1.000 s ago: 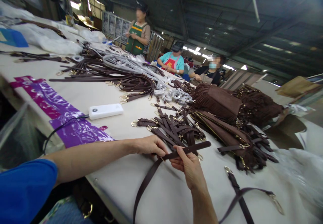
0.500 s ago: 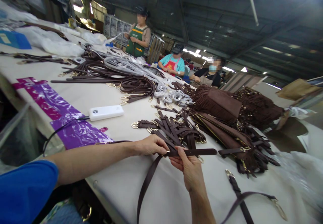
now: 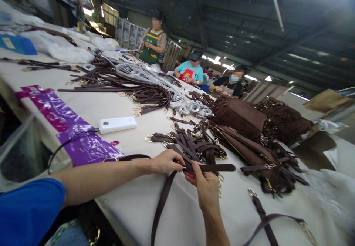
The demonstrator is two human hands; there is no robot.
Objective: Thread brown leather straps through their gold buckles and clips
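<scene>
My left hand and my right hand both pinch one long dark brown leather strap just above the white table. The left fingers grip it near the middle; the right thumb and fingers hold it a little further along. The strap's free end sticks out to the right, and its long tail hangs off the table's near edge. Right behind my hands lies a pile of short brown straps with gold buckles.
A white power bank with a black cable lies on a purple plastic sheet at left. Brown fringed bags and bundles of long straps cover the far table. Another strap with a clasp lies at right. Three people work at the far end.
The strap's free end dropped from tilted upward to level. My right hand shifted slightly up the strap toward the left hand. A strap loop appeared beneath my left forearm.
</scene>
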